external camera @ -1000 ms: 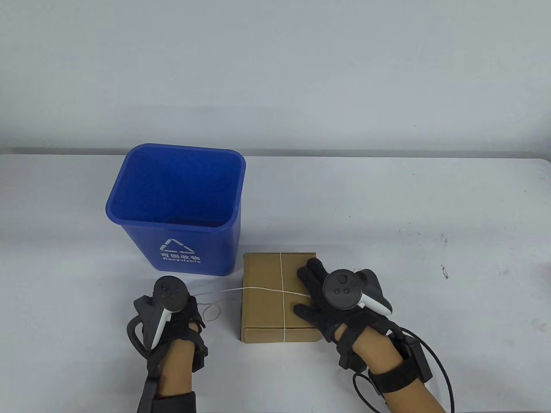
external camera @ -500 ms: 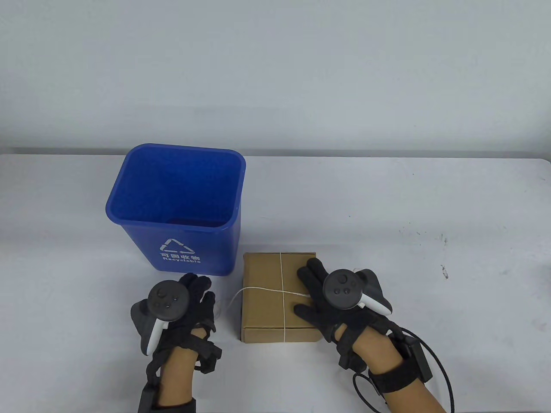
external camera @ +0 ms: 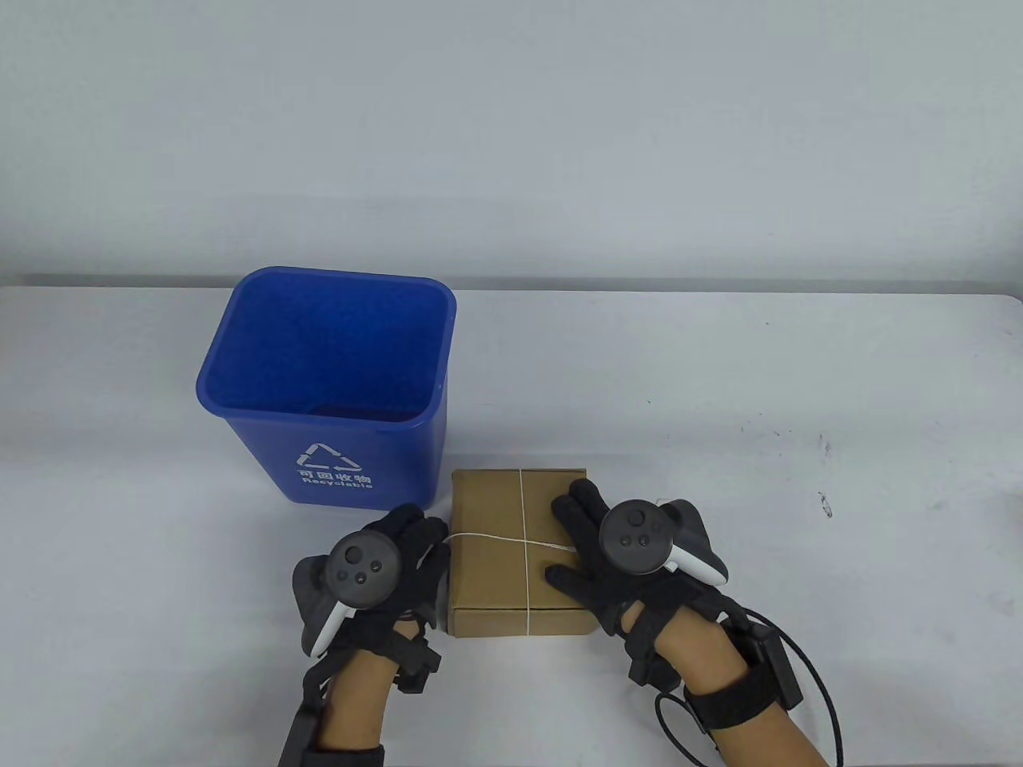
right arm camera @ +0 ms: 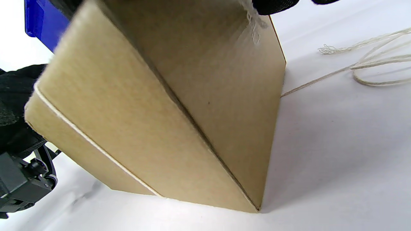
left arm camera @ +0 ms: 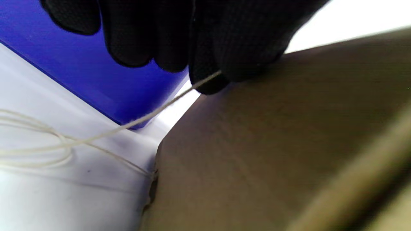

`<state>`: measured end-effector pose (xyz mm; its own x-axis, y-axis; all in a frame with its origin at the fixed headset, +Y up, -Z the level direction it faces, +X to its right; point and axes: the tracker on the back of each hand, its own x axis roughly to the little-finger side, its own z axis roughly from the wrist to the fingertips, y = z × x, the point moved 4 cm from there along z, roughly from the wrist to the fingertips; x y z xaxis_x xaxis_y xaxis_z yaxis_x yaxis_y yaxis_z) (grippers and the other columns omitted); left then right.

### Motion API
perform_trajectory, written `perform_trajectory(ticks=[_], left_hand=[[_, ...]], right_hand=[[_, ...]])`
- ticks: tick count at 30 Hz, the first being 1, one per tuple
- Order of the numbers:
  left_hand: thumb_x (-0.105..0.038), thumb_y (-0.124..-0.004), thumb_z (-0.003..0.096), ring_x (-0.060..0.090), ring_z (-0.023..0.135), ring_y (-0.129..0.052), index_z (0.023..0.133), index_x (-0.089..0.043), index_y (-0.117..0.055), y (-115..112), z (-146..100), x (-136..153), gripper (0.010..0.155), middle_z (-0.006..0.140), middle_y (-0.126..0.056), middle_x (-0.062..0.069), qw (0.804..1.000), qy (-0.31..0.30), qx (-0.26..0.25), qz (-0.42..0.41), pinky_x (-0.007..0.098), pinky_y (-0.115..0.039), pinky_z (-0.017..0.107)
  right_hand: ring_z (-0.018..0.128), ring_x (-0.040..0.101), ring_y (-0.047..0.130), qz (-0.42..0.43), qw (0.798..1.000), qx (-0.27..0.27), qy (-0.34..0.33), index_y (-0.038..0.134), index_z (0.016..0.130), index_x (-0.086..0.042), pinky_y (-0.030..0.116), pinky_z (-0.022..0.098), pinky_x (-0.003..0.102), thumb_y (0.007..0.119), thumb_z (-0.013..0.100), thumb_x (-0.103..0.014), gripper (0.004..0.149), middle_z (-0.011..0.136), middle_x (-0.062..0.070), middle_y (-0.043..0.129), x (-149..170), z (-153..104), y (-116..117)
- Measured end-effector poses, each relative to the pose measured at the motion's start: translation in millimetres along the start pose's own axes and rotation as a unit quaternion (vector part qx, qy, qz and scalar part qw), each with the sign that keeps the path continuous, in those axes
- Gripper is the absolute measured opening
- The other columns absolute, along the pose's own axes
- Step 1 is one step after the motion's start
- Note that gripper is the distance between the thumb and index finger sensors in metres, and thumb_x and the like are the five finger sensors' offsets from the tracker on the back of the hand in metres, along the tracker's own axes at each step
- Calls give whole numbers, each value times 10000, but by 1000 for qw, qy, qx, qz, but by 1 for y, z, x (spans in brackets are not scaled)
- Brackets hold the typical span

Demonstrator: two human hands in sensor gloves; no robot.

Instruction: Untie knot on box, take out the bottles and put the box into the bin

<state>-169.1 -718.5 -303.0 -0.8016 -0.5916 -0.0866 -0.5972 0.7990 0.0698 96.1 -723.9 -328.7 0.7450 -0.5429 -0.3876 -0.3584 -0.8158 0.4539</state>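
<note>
Box: brown cardboard, closed, near the desk's front edge, just in front of the blue bin. String crosses its lid; loose tail on desk at left. Left hand pinches the string at the box's left edge. Right hand lies flat, fingers straight, pressing the lid. Advice: keep the lid pinned; draw string leftward, low, steadily, away from the bin.

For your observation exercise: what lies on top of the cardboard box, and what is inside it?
On the cardboard box lie crossed string and the right hand, fingers flat. The box is closed; its contents are hidden.
</note>
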Motion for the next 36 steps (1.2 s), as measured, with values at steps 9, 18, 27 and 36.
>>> perform_trajectory(ticks=[9,18,27,36], left_hand=[[-346,-835,485,489,923,-748,856,-152,-913,11,0,13,426,1021,-747,131,998,36,-36,29,701,-572,679],[-324,-835,484,505,921,-727,849,-68,-882,23,0,55,448,1013,-731,142,985,149,-39,77,715,-543,680],[-312,-818,496,530,951,-655,920,-53,-836,14,-2,85,497,1050,-664,172,962,253,38,96,720,-496,690],[-231,-784,496,545,985,-582,1029,-47,-721,28,-3,72,567,1106,-539,215,980,194,1,47,723,-472,697]], right_hand=[[991,574,347,0,1000,0,0,142,1075,-155,371,640,729,572,502,-547,817,1092,103,-48,0,0,0],[991,573,350,0,1000,0,0,141,1075,-155,372,640,728,572,503,-547,817,1092,102,-49,0,0,0],[991,574,351,0,1000,0,0,141,1075,-155,373,640,728,572,503,-547,817,1092,103,-48,0,0,0],[992,571,353,0,1000,0,0,141,1075,-155,375,640,727,571,503,-547,817,1092,102,-48,0,0,0]])
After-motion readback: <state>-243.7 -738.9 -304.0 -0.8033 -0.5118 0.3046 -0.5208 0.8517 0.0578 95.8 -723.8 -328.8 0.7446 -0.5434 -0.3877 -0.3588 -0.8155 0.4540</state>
